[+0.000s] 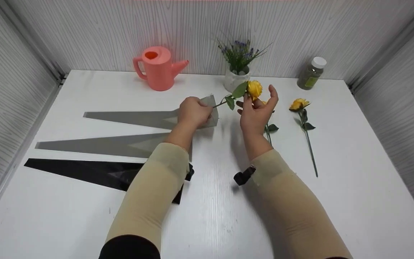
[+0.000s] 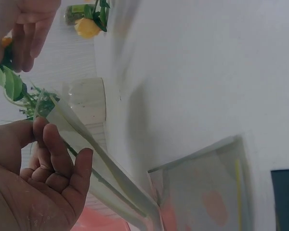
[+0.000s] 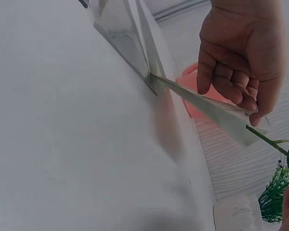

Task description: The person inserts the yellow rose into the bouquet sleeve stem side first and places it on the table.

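Observation:
My left hand pinches the wide mouth of a translucent grey flower sleeve, whose narrow end points left. Higher up on the right, my right hand holds a yellow rose just under its bloom, fingertips at the flower head and one finger raised. The rose's green stem runs from the leaves to the sleeve's mouth beside my left fingertips. Through the sleeve's film in the left wrist view, a thin green line shows along its length.
Another grey sleeve and a black sleeve lie nearer, partly under my left arm. A second rose lies partly behind my right hand, a third rose further right. Along the back stand a pink watering can, potted plant and jar.

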